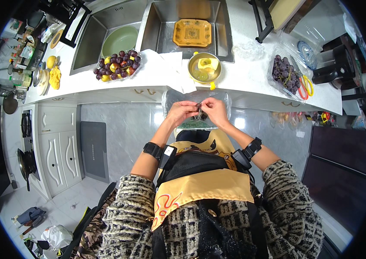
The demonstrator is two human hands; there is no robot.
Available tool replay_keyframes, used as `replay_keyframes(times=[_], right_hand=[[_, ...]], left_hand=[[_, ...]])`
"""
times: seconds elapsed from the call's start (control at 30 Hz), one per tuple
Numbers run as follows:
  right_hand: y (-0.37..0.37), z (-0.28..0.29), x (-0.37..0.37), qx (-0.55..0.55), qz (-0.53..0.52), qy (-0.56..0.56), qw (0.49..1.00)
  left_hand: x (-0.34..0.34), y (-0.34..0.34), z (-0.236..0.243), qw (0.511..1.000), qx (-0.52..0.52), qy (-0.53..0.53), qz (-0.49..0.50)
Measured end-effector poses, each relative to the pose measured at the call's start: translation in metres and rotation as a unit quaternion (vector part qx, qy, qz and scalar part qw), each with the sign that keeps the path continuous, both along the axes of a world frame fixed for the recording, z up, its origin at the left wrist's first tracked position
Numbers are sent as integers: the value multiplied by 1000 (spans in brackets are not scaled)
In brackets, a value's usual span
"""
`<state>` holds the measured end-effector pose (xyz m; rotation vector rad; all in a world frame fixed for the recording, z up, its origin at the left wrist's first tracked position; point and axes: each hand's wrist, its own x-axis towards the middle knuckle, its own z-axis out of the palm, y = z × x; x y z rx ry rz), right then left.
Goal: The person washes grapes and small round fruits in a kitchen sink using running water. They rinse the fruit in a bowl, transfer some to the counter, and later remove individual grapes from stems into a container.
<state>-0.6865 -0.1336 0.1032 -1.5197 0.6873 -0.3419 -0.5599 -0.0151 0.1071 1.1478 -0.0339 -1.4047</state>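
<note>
My left hand (182, 113) and my right hand (216, 111) meet in front of me, fingertips pinched together on a small dark thing (199, 106). Its kind is too small to make out. Below the hands is a bin lined with a clear plastic bag (170, 98), with some dark bits visible inside. Just beyond, at the counter's front edge, a round metal pot with yellow handles (191, 77) holds liquid and something yellow. Dark purple grapes (122, 60) are heaped with yellow-red fruit on a clear plate at the left.
Two steel sinks are set in the white counter (157, 77); one holds a green basin (120, 39), the other an orange patterned tray (192, 33). At right, a clear box of grapes (284, 71) sits beside red-and-yellow-handled scissors (306, 88). A yellow cloth (55, 78) lies far left.
</note>
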Motion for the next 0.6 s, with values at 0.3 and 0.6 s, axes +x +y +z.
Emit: replay_keyframes(times=[0.3, 0.6], right_hand=[[3, 13, -3, -195, -40, 20, 980], [14, 29, -1, -365, 1, 60, 929]], left_hand=[[2, 2, -14, 987, -21, 134, 82], [-6, -6, -14, 981, 15, 140, 131]])
